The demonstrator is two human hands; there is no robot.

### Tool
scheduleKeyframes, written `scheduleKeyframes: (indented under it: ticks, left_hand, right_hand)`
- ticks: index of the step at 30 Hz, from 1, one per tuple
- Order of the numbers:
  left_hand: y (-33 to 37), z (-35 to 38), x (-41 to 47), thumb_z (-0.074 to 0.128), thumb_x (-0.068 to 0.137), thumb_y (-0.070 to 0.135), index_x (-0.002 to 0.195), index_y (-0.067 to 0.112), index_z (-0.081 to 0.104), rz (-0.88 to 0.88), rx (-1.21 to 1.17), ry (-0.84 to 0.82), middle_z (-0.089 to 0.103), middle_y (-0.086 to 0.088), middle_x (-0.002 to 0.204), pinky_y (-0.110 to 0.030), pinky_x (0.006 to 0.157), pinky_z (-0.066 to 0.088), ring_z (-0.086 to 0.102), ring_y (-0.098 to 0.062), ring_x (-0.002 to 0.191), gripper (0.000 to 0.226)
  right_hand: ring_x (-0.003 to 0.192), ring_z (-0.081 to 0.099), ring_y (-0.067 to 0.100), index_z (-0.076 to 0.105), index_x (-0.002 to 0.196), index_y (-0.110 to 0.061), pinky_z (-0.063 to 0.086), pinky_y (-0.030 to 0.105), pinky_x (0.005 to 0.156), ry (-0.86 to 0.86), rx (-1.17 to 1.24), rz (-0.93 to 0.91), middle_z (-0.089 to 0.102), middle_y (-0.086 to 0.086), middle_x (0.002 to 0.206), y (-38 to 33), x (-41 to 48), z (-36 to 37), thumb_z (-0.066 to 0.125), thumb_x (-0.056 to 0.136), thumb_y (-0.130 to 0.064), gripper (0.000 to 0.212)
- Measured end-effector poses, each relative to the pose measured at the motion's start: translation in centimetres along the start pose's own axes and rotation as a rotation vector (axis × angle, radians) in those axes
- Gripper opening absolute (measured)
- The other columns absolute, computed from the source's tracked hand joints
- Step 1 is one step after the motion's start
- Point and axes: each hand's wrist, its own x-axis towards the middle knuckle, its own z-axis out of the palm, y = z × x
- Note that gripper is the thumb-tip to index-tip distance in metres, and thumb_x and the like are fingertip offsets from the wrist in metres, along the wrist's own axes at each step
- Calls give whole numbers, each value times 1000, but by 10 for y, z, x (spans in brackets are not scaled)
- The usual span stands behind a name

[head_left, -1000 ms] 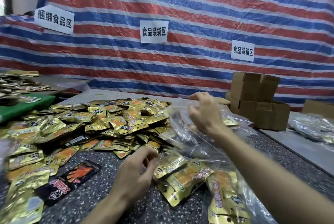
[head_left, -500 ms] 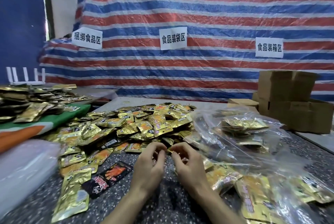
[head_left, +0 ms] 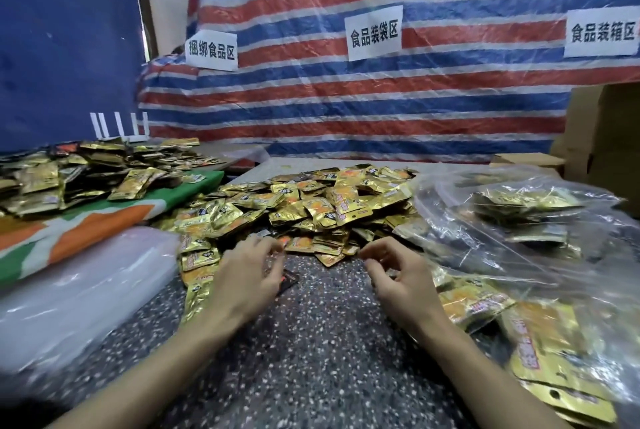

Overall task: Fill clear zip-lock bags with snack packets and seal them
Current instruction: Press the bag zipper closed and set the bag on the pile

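Two bare hands hover low over a dark speckled table, just at the near edge of a big heap of gold snack packets that spreads across the middle of the tabletop. The left hand has its fingers relaxed and slightly spread, with the tips reaching the front packets and nothing gripped; a dark packet lies on the table just beside it. The right hand is a little apart from the left, its fingers curled and the thumb close to the forefinger (whether anything is pinched there I cannot tell, as the tips are blurred). To its right lie clear zip-lock bags already holding gold packets, one heaped farther back and another filled bag nearer, against the right forearm. On the left side sits a stack of milky plastic sheets or bags, and behind it a green and orange cloth carries a second heap of packets. Cardboard boxes stand at the far right. A red, white and blue striped tarp hangs behind, with white paper signs stuck on it.
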Motion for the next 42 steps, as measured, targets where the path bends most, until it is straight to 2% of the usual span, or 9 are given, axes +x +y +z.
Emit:
scheduleKeyframes:
  ticks: [5,9,13,18,22,28,35,38,42]
  left_hand:
    - [-78,-56,-6,62,90,31,119,16,65,-286,456,80,62,-11,121,-42,91,40,53,-30,110,33]
    - [-123,-87,-14,51,92,37,112,16,61,-631,662,-206,62,-11,121,-36,86,46,57,-31,110,30]
    - [-134,-97,-21,56,86,17,82,17,61,-644,643,-106,64,-3,85,-32,65,35,57,-27,80,7]
    - [-123,-107,-18,83,76,31,68,17,67,-636,587,-52,67,1,69,-33,69,47,60,-22,69,22]
    - [-122,-111,-14,77,83,38,71,6,68,-664,500,-108,66,-4,60,-37,73,55,62,-23,61,35]
    - [-80,-101,-6,41,103,31,86,8,47,-403,450,181,57,-1,66,-35,56,43,53,-21,59,28]
    - [47,-53,1,57,98,17,88,19,51,184,-36,213,66,1,71,-34,37,50,65,-17,53,12]
    - [78,-15,2,57,97,11,94,10,56,409,-118,154,66,-5,76,-36,43,52,63,-21,54,4]
    - [83,31,-5,55,91,13,92,8,64,632,-112,122,65,-4,77,-36,60,52,59,-22,64,10]
  right_hand:
    - [70,60,2,65,88,-35,44,11,56,-6,-9,-46,67,-21,85,-2,-1,1,65,90,-5,30]
    - [67,59,-1,66,89,-31,43,11,55,-9,5,-50,66,-13,77,-4,-2,1,65,89,-3,28]
    - [66,59,0,65,89,-33,44,13,52,-23,16,-42,66,-15,77,-5,-3,0,64,90,-4,29]
    - [64,59,8,66,88,-34,44,18,50,-4,0,-29,67,-18,83,-3,-3,0,66,90,-8,27]
    - [65,60,12,67,88,-34,49,22,50,-5,4,-32,68,-14,85,-3,-4,0,67,90,-8,27]
    - [64,60,10,67,90,-30,50,22,52,-21,27,-8,67,-13,82,-5,-3,3,66,90,-4,25]
    - [60,58,17,68,96,-11,46,24,48,-56,438,139,68,5,76,-11,-5,1,64,93,-20,10]
    - [57,54,22,65,90,-4,47,30,46,17,596,226,64,8,71,-15,-2,-2,67,91,-42,38]
    - [51,53,22,68,75,-17,43,26,42,82,482,216,61,8,66,-14,0,-7,69,81,-60,44]
